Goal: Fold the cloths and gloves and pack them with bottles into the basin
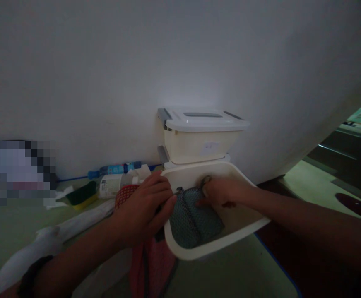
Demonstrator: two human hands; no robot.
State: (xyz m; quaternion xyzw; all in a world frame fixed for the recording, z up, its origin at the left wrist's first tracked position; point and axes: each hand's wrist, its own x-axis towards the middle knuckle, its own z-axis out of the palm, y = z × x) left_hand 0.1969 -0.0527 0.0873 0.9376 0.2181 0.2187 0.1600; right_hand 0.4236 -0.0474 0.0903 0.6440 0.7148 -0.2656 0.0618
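Observation:
A white plastic bin [188, 253] is in the middle of the view. My left hand [146, 203] is closed at its left rim, the fingers bent together and the thumb toward the inside. Inside the bin lies a grey-green mesh pouch [196, 217] with a dark zip-like band. My right hand [224, 192] reaches into the bin from the right, above the pouch. Between its thumb and index finger is a small dark ring-shaped thing [205, 179], blurred, so I cannot tell its kind. Red mesh fabric [151, 265] hangs beneath my left hand.
A lidded storage box [199, 145] stands behind the bin against the wall. To the left lie a blue-labelled bottle [115, 169], a white labelled jar [110, 185], a green and yellow sponge [83, 195] and a white plastic bag [28, 252]. A blue-taped edge [276, 265] runs at the right.

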